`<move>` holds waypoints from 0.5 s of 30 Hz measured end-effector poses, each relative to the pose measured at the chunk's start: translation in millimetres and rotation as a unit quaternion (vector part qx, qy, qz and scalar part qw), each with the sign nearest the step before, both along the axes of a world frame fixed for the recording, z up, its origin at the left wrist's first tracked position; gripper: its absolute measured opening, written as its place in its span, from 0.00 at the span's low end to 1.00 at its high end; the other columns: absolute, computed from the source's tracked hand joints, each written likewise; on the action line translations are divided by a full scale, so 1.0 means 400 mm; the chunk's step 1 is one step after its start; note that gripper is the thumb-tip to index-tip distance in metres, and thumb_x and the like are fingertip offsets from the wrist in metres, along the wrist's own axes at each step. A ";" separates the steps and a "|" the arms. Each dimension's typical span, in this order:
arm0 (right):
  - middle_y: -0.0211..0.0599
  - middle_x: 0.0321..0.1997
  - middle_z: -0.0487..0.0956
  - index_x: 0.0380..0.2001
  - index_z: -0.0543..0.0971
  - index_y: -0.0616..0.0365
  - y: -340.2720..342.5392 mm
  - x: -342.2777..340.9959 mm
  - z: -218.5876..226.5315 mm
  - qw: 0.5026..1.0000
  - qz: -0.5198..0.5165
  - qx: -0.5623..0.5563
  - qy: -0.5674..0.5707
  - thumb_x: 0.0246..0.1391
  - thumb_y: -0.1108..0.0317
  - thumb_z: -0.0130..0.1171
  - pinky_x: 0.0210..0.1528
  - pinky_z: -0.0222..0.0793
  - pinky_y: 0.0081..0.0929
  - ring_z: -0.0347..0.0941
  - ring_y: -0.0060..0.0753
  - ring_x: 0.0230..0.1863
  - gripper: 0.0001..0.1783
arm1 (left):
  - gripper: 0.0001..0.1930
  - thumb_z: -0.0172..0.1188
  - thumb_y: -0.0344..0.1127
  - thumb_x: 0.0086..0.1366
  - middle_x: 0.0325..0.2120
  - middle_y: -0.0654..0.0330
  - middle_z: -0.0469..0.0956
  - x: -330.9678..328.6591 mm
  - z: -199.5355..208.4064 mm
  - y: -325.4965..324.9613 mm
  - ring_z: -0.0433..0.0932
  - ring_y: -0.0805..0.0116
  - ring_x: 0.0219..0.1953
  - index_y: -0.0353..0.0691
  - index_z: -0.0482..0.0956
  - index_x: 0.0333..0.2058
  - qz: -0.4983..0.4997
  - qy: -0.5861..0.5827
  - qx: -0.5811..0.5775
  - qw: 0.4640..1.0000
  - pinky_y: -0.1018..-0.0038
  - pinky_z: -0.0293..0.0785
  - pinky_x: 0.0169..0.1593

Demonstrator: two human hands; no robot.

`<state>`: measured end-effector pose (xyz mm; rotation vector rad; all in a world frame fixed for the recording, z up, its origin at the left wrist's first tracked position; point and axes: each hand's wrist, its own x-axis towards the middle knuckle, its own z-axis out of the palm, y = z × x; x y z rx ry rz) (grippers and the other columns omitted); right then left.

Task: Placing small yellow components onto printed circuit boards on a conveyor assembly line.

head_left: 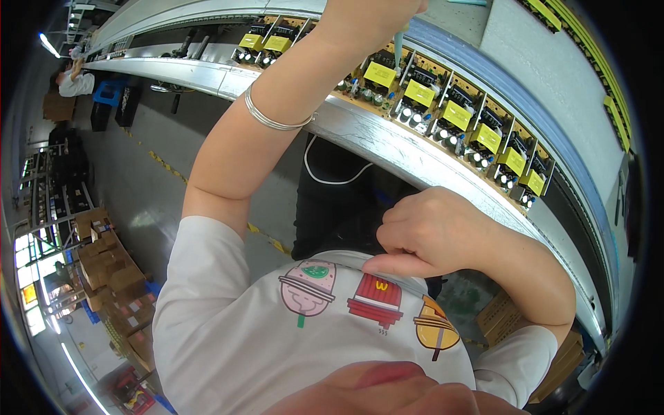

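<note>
My left arm, with silver bangles on it, reaches across a row of circuit boards. At the top edge is my left hand, partly cut off by the picture. Just below it a thin, pale teal pointed tool points down at a circuit board with a yellow-wrapped transformer; the fingers round the tool are mostly out of sight. My right hand is closed in front of my white shirt, thumb lying along the cloth. Its palm is hidden, so I cannot tell what it holds.
A shiny metal rail runs along the near side of the boards. More yellow-topped boards continue right. Past them lies a pale work surface. Cardboard boxes stand at the left; another person is far off.
</note>
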<state>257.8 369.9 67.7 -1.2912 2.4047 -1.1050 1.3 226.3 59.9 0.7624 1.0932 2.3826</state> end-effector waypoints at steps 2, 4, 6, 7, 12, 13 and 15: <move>0.34 0.16 0.74 0.14 0.74 0.55 0.000 0.001 0.002 1.000 0.001 -0.001 0.001 0.63 0.47 0.56 0.24 0.68 0.32 0.73 0.42 0.20 0.29 | 0.14 0.64 0.45 0.70 0.14 0.71 0.66 0.021 0.036 0.009 0.59 0.83 0.11 0.43 0.72 0.34 0.017 0.027 -0.009 0.999 0.83 0.53 0.13; 0.34 0.16 0.74 0.14 0.74 0.55 -0.003 0.003 0.000 1.000 0.002 -0.001 0.002 0.63 0.47 0.56 0.24 0.68 0.32 0.73 0.42 0.20 0.29 | 0.14 0.64 0.45 0.70 0.14 0.71 0.66 0.041 0.069 0.014 0.59 0.83 0.11 0.43 0.72 0.34 0.035 0.054 -0.018 0.998 0.83 0.53 0.13; 0.34 0.16 0.74 0.13 0.74 0.55 -0.002 0.003 -0.002 1.000 0.002 -0.002 -0.002 0.63 0.47 0.56 0.23 0.68 0.32 0.73 0.42 0.20 0.29 | 0.14 0.64 0.45 0.70 0.14 0.71 0.66 0.059 0.102 0.023 0.59 0.83 0.11 0.42 0.72 0.34 0.051 0.082 -0.027 0.995 0.83 0.53 0.13; 0.33 0.16 0.74 0.13 0.74 0.55 0.002 0.001 -0.003 1.000 0.002 -0.003 -0.005 0.63 0.47 0.56 0.23 0.67 0.32 0.73 0.42 0.20 0.29 | 0.15 0.64 0.45 0.70 0.14 0.71 0.66 0.066 0.119 0.030 0.59 0.83 0.11 0.42 0.72 0.34 0.059 0.095 -0.033 0.993 0.83 0.53 0.13; 0.32 0.17 0.71 0.13 0.72 0.54 0.000 0.002 -0.007 1.000 0.002 -0.002 -0.009 0.61 0.51 0.62 0.24 0.66 0.29 0.70 0.39 0.20 0.27 | 0.15 0.64 0.46 0.70 0.14 0.71 0.66 0.089 0.207 0.014 0.59 0.82 0.11 0.42 0.72 0.34 0.103 0.163 -0.059 0.979 0.83 0.53 0.13; 0.32 0.17 0.71 0.12 0.71 0.53 -0.002 0.004 -0.009 1.000 0.001 -0.002 -0.011 0.60 0.52 0.64 0.24 0.65 0.28 0.69 0.38 0.20 0.27 | 0.15 0.64 0.46 0.70 0.14 0.71 0.66 0.115 0.220 0.013 0.59 0.82 0.11 0.42 0.72 0.34 0.111 0.176 -0.065 0.976 0.83 0.53 0.13; 0.32 0.17 0.71 0.12 0.71 0.53 -0.003 0.002 -0.005 1.000 0.008 -0.002 -0.009 0.60 0.52 0.64 0.24 0.65 0.28 0.69 0.38 0.20 0.27 | 0.15 0.64 0.46 0.69 0.14 0.71 0.66 0.122 0.214 0.013 0.59 0.82 0.11 0.42 0.72 0.34 0.138 0.154 -0.084 0.975 0.83 0.53 0.13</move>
